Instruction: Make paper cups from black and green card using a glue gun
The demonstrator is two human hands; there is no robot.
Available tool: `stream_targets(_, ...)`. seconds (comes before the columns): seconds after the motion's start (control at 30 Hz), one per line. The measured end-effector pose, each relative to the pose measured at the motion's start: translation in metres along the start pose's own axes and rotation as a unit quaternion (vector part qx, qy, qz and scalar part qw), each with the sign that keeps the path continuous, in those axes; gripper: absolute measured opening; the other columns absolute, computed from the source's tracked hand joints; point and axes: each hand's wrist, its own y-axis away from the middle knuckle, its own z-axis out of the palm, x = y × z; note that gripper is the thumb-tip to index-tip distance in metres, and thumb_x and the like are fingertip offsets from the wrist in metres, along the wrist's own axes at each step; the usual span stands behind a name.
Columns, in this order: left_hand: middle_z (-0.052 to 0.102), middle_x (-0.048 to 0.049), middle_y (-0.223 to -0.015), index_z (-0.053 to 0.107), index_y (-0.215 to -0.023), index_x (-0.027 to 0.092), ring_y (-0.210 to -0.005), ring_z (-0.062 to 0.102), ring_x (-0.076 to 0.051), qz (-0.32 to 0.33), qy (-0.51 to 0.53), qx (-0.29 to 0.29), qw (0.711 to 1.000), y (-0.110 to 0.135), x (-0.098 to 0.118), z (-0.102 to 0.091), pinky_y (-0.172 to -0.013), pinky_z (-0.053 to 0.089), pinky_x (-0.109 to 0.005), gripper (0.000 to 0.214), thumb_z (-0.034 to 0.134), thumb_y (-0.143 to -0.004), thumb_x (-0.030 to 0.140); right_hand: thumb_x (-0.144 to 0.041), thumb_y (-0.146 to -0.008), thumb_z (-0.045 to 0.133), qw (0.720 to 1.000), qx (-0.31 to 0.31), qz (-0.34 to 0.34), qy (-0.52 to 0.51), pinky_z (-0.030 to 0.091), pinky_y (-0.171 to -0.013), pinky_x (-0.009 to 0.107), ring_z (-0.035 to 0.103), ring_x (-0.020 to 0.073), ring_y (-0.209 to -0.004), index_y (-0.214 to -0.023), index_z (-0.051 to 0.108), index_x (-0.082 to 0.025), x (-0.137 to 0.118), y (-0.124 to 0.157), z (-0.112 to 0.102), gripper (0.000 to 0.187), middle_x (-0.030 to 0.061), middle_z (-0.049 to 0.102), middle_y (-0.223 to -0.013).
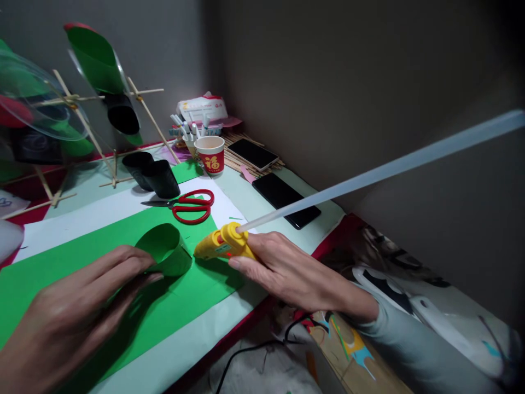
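My right hand [291,271] grips a yellow hot glue gun [221,246] with a long translucent glue stick [381,169] sticking out of its back toward the right. The gun's nozzle points left at a rolled green paper cone [166,249]. My left hand [82,303] pinches that cone at its left side, holding it down on a large green paper sheet [82,268] spread over the table.
Red-handled scissors [188,206] lie behind the cone, with black paper cups [153,172] past them. A red-and-white paper cup [211,153], markers, two phones [285,198] and bamboo sticks sit at the back. A stick frame with green and black cones [98,82] stands on the left. A black cord [254,345] hangs below the table edge.
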Motion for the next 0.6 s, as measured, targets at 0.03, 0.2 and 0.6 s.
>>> stream_targets(0.03, 0.068, -0.0018, -0.122, 0.061, -0.131, 0.035, -0.107, 0.070, -0.019, -0.002, 0.000, -0.015, 1.000, 0.004, -0.003, 0.001, -0.091, 0.055, -0.029, 0.032, 0.053, -0.102, 0.046, -0.044, -0.110, 0.044, 1.000, 0.001, -0.002, -0.002, 0.043, -0.072, 0.030, 0.056, 0.0155, -0.074, -0.078, 0.044, -0.022, 0.001, -0.002, -0.001, 0.038, -0.0026, 0.049, -0.073)
stream_targets(0.2, 0.066, -0.0036, -0.130, 0.057, -0.139, 0.038, -0.115, 0.069, -0.024, -0.011, 0.008, -0.041, 0.999, 0.016, -0.012, 0.003, -0.099, 0.055, -0.035, 0.039, 0.055, -0.100, 0.043, -0.040, -0.109, 0.047, 1.000, -0.001, -0.022, 0.002, 0.040, -0.071, 0.029, 0.055, 0.0142, -0.074, -0.079, 0.047, -0.021, 0.002, -0.014, -0.003, 0.035, -0.0029, 0.050, -0.074)
stream_targets(0.6, 0.065, 0.0002, -0.129, 0.059, -0.133, 0.041, -0.110, 0.071, -0.020, -0.056, 0.039, -0.018, 0.998, 0.010, 0.007, 0.009, -0.096, 0.055, -0.032, 0.033, 0.051, -0.101, 0.046, -0.051, -0.110, 0.040, 0.999, -0.006, -0.044, 0.004, 0.037, -0.072, 0.029, 0.049, 0.0145, -0.072, -0.078, 0.043, -0.022, 0.011, -0.045, -0.005, 0.044, -0.0028, 0.046, -0.073)
